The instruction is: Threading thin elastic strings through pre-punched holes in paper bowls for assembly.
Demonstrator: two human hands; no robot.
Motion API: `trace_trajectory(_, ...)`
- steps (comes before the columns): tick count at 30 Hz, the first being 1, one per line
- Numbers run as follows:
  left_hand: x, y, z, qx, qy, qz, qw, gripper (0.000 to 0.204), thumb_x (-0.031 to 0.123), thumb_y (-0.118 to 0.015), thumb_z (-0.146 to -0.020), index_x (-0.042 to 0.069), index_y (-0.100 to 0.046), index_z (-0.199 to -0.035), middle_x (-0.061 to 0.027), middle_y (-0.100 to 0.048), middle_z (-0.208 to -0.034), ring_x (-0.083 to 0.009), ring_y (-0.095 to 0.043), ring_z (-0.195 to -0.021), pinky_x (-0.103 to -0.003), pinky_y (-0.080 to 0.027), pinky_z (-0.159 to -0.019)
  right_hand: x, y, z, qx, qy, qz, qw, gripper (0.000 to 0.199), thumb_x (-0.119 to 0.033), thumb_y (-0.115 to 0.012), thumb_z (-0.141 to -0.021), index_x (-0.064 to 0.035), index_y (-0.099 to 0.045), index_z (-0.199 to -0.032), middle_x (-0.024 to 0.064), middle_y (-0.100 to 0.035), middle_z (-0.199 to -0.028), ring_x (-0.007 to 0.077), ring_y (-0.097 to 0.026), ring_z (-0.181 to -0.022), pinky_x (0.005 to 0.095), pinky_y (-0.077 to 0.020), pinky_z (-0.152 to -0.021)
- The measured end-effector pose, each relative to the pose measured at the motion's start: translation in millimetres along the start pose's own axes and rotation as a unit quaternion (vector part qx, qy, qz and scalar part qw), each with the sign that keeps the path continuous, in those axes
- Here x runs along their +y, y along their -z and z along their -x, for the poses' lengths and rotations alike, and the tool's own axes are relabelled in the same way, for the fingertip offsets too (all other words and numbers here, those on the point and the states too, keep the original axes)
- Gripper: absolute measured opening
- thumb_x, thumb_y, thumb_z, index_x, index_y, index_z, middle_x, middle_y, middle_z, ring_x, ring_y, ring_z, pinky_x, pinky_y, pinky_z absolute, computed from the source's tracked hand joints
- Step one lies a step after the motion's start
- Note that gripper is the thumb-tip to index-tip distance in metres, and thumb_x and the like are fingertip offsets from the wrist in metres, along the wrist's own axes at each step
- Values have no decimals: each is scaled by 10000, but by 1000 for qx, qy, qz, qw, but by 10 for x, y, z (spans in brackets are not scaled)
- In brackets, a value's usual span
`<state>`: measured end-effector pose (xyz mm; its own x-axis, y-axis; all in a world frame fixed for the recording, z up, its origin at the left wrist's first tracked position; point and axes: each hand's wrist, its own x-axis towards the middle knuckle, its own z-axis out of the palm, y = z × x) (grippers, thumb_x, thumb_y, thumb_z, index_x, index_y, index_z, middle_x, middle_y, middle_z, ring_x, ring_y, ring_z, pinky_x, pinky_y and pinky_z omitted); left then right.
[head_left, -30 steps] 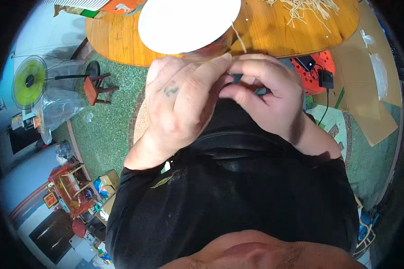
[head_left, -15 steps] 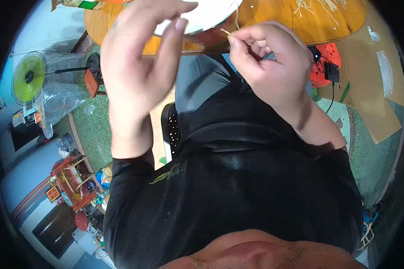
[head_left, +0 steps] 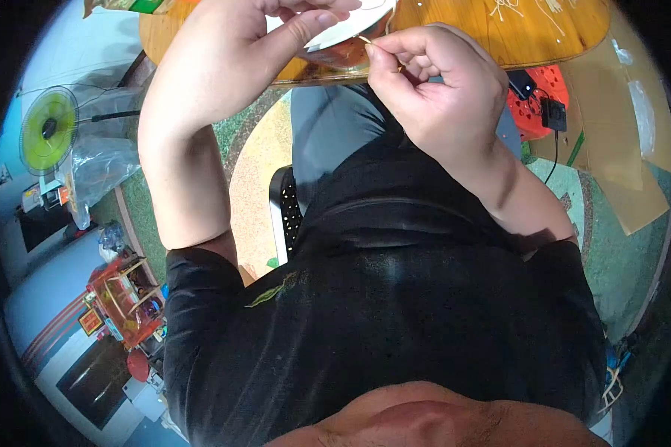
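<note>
My right hand (head_left: 443, 89) is closed in a pinch, with a thin pale cord (head_left: 362, 38) between thumb and forefinger. The cord's tip points left toward the white plate (head_left: 369, 18); another stretch of cord runs down by the plate's right rim. My left hand (head_left: 242, 56) reaches over the plate's left side, thumb stretched out and fingers extended. Nothing shows in its grasp, though its fingertips lie partly at the upper picture edge. Beneath the plate is the wooden table's (head_left: 462, 59) near edge.
Frayed pale strings (head_left: 507, 9) lie at the table's far right. A red stool (head_left: 548, 93) with a black adapter (head_left: 553, 113) stands below it, beside cardboard sheets (head_left: 604, 149). Leftward are a green fan (head_left: 50, 130) and a plastic bag (head_left: 101, 167). A packet (head_left: 145, 6) sits at the table's upper left.
My left hand has moved up and right over the plate, its thumb nearer the cord. My right hand has shifted slightly left and up, still pinching the cord.
</note>
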<state>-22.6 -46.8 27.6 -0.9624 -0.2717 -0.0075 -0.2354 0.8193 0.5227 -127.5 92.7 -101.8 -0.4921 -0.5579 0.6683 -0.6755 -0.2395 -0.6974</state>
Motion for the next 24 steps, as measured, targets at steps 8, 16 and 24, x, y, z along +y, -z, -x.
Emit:
trace_trajectory(8, -57, 83, -160, -108, 16, 27, 994, 170, 21, -705, -934, -4, -738, -1099, -108, -757, -985, -180, -713, -895, -312, -564, -822, 7, -41, 18, 4, -20, -21, 1000, 107, -18, -817, -841, -2, -730, -901, 56, -725, -765, 84, -699, -659, 223, -543, -599)
trace_trajectory(16, -46, 91, -274, -179, 39, 17, 983, 142, 27, -714, -916, 6, -748, -1052, -89, -762, -896, -152, -710, -814, -296, -562, -755, 123, -13, 47, 5, 12, 3, 1000, 110, -14, -815, -844, 2, -739, -921, 76, -738, -811, 107, -729, -705, 229, -560, -636)
trace_trajectory(24, -184, -119, -205, -74, -14, 35, 997, 37, -23, -663, -878, -7, -663, -911, -101, -680, -803, -182, -658, -732, -315, -522, -671, 207, -44, 90, 52, -153, -292, 943, 151, 86, -692, -934, 67, -648, -1077, 122, -743, -995, 159, -736, -942, 233, -565, -843)
